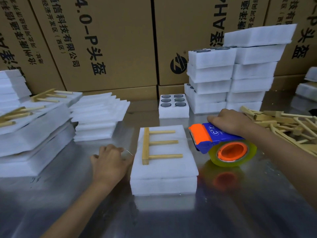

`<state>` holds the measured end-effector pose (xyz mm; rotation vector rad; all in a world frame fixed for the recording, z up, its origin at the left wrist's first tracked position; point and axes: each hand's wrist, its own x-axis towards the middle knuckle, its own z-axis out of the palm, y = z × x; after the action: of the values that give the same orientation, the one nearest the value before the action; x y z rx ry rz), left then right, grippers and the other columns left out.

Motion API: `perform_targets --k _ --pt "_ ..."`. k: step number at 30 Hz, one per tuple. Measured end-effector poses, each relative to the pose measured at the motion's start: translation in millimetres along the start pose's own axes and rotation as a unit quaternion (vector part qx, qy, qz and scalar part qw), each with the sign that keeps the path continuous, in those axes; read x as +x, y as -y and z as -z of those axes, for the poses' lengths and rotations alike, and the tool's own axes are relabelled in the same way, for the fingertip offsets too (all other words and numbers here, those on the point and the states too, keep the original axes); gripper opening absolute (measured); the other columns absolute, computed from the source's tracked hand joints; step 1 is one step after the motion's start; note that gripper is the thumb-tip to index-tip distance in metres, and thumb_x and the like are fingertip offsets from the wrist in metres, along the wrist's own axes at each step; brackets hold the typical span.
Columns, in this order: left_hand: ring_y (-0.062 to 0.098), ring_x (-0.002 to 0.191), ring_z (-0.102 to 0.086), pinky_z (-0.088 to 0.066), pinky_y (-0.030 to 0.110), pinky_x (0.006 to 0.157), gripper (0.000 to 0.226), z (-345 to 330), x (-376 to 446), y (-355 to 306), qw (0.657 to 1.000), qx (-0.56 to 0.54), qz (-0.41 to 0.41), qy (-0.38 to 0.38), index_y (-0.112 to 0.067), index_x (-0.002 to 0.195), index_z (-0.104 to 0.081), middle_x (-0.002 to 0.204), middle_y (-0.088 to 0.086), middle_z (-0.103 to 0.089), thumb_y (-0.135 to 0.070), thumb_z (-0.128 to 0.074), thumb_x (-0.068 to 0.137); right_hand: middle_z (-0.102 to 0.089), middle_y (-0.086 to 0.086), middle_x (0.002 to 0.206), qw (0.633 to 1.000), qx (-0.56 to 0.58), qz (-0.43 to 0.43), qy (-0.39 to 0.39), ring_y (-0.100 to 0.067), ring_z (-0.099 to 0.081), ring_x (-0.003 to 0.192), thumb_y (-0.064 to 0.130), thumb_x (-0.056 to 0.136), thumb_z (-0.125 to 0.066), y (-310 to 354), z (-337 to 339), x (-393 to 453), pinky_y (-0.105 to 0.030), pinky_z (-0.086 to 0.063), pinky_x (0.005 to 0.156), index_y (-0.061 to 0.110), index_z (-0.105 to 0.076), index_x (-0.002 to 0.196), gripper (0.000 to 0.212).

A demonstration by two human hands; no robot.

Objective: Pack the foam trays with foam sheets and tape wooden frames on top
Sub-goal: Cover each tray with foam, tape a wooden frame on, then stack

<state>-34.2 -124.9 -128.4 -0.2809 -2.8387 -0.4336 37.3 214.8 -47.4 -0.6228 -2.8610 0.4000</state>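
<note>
A white foam tray point(163, 184) lies in the middle of the metal table, covered by a foam sheet. On top of it rests a comb-shaped wooden frame point(147, 146) with three pegs pointing right. My left hand point(109, 162) rests on the table against the tray's left side, fingers loosely curled. My right hand point(228, 120) grips the blue and orange tape dispenser point(217, 138), which stands just right of the tray with its clear tape roll toward me.
An open foam tray with six round holes point(173, 114) sits behind. Stacks of foam trays point(228, 83) rise at back right, loose foam sheets point(97, 117) and finished packs point(30, 134) lie left, a heap of wooden frames point(283, 124) lies right. Cardboard boxes point(111, 43) wall the back.
</note>
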Motion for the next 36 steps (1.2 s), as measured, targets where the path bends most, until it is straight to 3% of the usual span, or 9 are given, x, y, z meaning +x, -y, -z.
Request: perform_targets --k 3,8,10,15,18,21,24,26,36 --pt "0.022 0.12 -0.043 -0.03 0.042 0.093 0.041 1.7 -3.2 -1.1 0.998 0.063 -0.014 -0.018 -0.029 0.108 -0.068 0.123 -0.001 -0.057 -0.058 -0.047 0.088 -0.057 -0.005 0.079 1.0 -0.004 0.006 -0.004 -0.018 -0.053 0.071 0.051 0.096 -0.039 -1.5 0.1 -1.0 -0.03 -0.029 0.055 0.016 -0.058 0.079 0.043" --pt "0.023 0.139 -0.026 -0.029 0.049 0.105 0.092 0.6 0.4 6.3 0.994 0.106 0.021 0.001 -0.016 0.151 -0.026 0.148 0.002 -0.038 -0.076 -0.042 0.083 -0.058 -0.005 0.078 1.0 -0.006 0.006 -0.009 -0.018 -0.053 0.071 0.052 0.097 -0.038 -2.6 0.1 -2.0 -0.029 -0.029 0.055 0.016 -0.058 0.078 0.045" --pt "0.025 0.142 -0.023 -0.026 0.05 0.108 0.082 3.5 1.8 8.4 0.999 0.032 0.012 -0.014 -0.02 0.154 -0.023 0.152 0.004 -0.035 -0.061 -0.05 0.089 -0.058 -0.005 0.078 1.0 -0.006 0.007 -0.008 -0.018 -0.054 0.071 0.052 0.097 -0.038 -2.6 0.0 -1.8 -0.029 -0.029 0.055 0.016 -0.058 0.079 0.045" --pt "0.031 0.134 -0.038 -0.033 0.049 0.108 0.041 27.4 16.2 -7.1 0.979 -0.168 -0.044 -0.111 -0.018 0.136 -0.054 0.141 0.01 -0.051 -0.02 -0.056 0.095 -0.059 -0.005 0.079 1.0 -0.007 0.01 0.005 -0.019 -0.055 0.072 0.053 0.097 -0.038 -3.3 -1.1 1.4 -0.03 -0.031 0.057 0.016 -0.058 0.082 0.045" --pt "0.017 0.122 -0.048 -0.038 0.028 0.097 0.032 46.8 28.7 -41.6 0.953 -0.248 -0.115 -0.131 -0.019 0.126 -0.06 0.13 0.0 -0.058 -0.011 -0.049 0.097 -0.059 -0.005 0.079 1.0 0.006 0.002 0.0 -0.018 -0.055 0.072 0.053 0.096 -0.039 -4.1 -1.4 2.8 -0.029 -0.031 0.056 0.016 -0.057 0.081 0.043" --pt "0.008 0.101 -0.06 -0.046 0.021 0.081 0.026 55.9 36.8 -91.1 0.935 -0.311 -0.164 -0.036 -0.023 0.119 -0.062 0.115 -0.008 -0.065 -0.017 -0.047 0.099 -0.059 -0.005 0.077 1.0 0.01 0.002 0.0 -0.018 -0.055 0.072 0.052 0.096 -0.039 -5.3 -2.5 3.1 -0.03 -0.031 0.056 0.016 -0.056 0.08 0.043" --pt "0.017 0.1 -0.063 -0.053 0.032 0.084 0.023 42.4 38.5 -138.2 0.924 -0.297 -0.191 0.15 -0.024 0.117 -0.061 0.115 -0.003 -0.067 -0.024 -0.043 0.102 -0.06 -0.005 0.077 1.0 0.014 0.004 0.007 -0.018 -0.056 0.072 0.052 0.097 -0.038 -6.6 -1.3 3.4 -0.03 -0.032 0.057 0.016 -0.058 0.081 0.044" --pt "0.018 0.099 -0.06 -0.052 0.033 0.082 0.029 22.6 30.4 -155.5 0.906 -0.317 -0.184 0.213 -0.018 0.112 -0.064 0.108 -0.003 -0.067 -0.027 -0.038 0.105 -0.06 -0.005 0.078 1.0 0.014 0.01 0.019 -0.019 -0.056 0.073 0.052 0.097 -0.037 -8.3 0.4 3.0 -0.03 -0.033 0.058 0.017 -0.058 0.082 0.044" --pt "0.006 0.109 -0.057 -0.044 0.031 0.093 0.043 -5.5 24.6 -152.4 0.896 -0.382 -0.128 0.186 -0.03 0.107 -0.063 0.104 -0.016 -0.072 -0.05 -0.025 0.104 -0.059 -0.007 0.089 0.992 0.101 0.034 0.062 -0.019 -0.056 0.079 0.042 0.102 -0.035 -22.9 5.9 2.2 -0.029 -0.033 0.059 0.023 -0.055 0.078 0.036"
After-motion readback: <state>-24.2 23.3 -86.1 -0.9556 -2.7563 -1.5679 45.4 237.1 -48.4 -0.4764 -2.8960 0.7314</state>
